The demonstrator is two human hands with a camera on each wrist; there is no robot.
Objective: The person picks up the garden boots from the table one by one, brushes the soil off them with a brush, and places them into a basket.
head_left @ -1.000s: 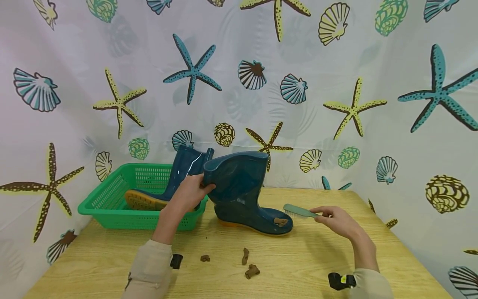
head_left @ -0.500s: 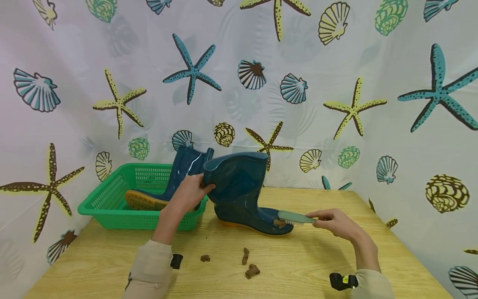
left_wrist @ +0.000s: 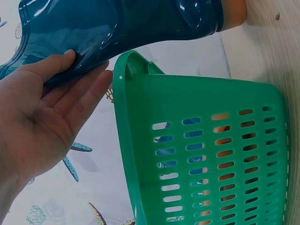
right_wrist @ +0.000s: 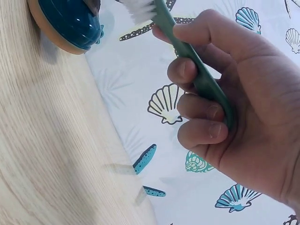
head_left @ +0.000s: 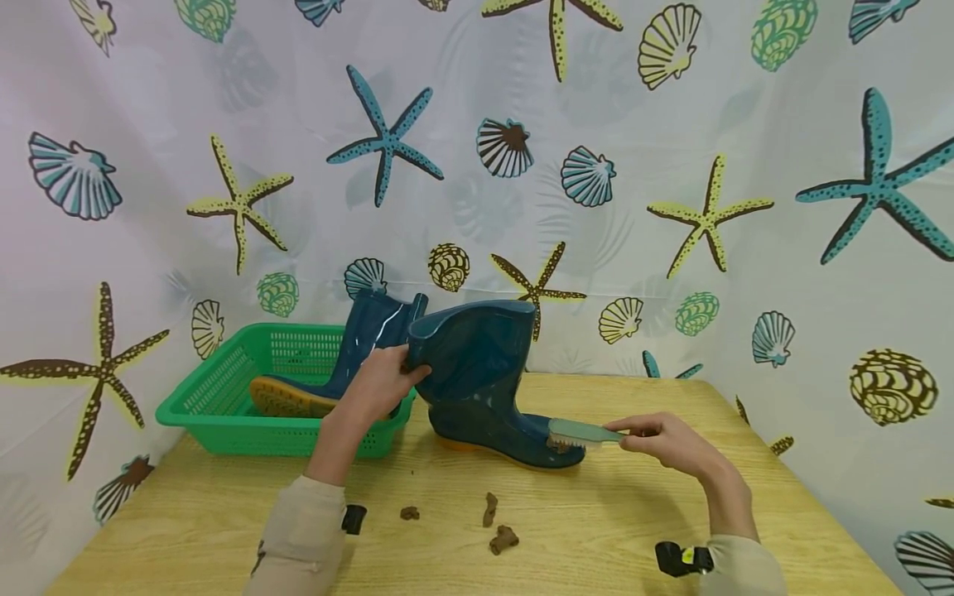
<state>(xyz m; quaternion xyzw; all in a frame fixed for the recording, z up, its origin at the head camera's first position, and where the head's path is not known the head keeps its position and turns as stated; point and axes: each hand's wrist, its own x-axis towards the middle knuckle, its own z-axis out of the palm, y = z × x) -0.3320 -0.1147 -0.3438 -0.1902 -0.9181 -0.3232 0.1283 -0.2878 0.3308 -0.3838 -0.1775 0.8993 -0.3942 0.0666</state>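
Observation:
A dark blue rain boot (head_left: 477,364) with a tan sole stands on the table, toe to the right. My left hand (head_left: 382,382) grips its shaft near the top; in the left wrist view the thumb (left_wrist: 61,63) lies on the outside of the shaft with the fingers behind it. My right hand (head_left: 667,443) holds a green scrub brush (head_left: 580,430) by its handle, fingers curled round it in the right wrist view. The brush's white bristles (right_wrist: 139,9) are over the boot's toe, where a brown clump (head_left: 557,447) shows partly beneath them.
Left of the boot, a green plastic basket (head_left: 224,430) holds a second blue boot (head_left: 365,339) lying tilted, sole showing. Several brown clumps, such as one clump (head_left: 503,540), lie on the wooden table (head_left: 417,563) in front. A patterned curtain (head_left: 596,223) hangs behind.
The brush in my right hand has moved left, from beside the boot's toe to over the brown clump there. My left hand and the boot stay in place.

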